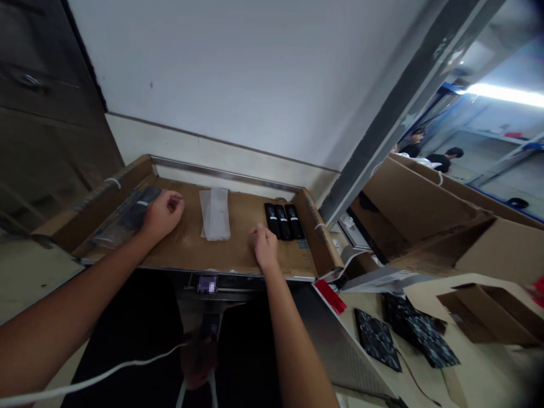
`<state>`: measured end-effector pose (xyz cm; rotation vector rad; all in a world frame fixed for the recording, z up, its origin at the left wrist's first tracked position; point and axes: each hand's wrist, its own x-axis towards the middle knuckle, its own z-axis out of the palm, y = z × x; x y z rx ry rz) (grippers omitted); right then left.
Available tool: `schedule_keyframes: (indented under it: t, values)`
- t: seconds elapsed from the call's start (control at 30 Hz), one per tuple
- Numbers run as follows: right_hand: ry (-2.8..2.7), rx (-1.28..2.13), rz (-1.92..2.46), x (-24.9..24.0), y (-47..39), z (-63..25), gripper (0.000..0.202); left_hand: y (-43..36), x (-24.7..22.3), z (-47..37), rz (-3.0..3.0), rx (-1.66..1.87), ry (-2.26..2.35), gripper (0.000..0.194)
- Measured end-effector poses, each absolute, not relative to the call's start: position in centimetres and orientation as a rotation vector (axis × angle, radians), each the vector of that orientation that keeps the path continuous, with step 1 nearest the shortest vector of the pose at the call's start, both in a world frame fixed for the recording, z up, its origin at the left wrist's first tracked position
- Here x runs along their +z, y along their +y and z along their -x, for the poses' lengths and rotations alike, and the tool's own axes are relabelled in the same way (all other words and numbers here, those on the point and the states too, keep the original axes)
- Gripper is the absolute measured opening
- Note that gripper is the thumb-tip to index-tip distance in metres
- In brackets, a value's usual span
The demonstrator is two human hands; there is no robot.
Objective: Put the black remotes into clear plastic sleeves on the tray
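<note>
My left hand (165, 214) is over the left part of a cardboard-lined tray (187, 249), its fingers curled. Beside and partly under it lies a dark item in clear plastic wrap (131, 218). What that hand holds, if anything, is too small to tell. My right hand (266, 246) rests low at the tray's right half, fingers curled in, just left of three black remote-like devices (283, 221) lying side by side with small white labels. Between my hands sits a small stack of translucent white sleeves (215, 214), touched by neither hand.
Raised cardboard edges (318, 232) line the tray's sides. A pale wall (221, 73) stands behind it. To the right are a large cardboard box (420, 209), a smaller open box (493, 311), and dark patterned packages (378, 339) on the floor. People are far back at right.
</note>
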<state>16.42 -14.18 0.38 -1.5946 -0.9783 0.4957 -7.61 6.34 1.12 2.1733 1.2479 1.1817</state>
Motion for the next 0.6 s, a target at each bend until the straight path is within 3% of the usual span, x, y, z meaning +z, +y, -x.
schedule_keyframes:
  t: [0.07, 0.23, 0.4, 0.47, 0.6]
  values:
    - [-0.998, 0.386, 1.633, 0.2, -14.0, -16.2, 0.051, 6.3, 2.3, 8.1, -2.396, 1.137, 1.381, 0.037]
    - [-0.924, 0.358, 1.617, 0.2, -13.8, -15.8, 0.045, 9.0, 4.8, 9.6, -2.381, 0.387, 1.883, 0.073]
    - [-0.896, 0.353, 1.582, 0.0, -13.7, -16.2, 0.044, 11.6, 6.0, 9.6, -2.249, 0.046, 1.883, 0.103]
    - [-0.872, 0.352, 1.573, -0.2, -13.6, -16.4, 0.045, 11.5, 6.6, 9.2, -2.295, -0.119, 1.765, 0.099]
    - [-0.839, 0.382, 1.557, -0.7, -13.3, -16.7, 0.047, 10.1, 7.1, 8.7, -2.272, -0.274, 1.539, 0.055]
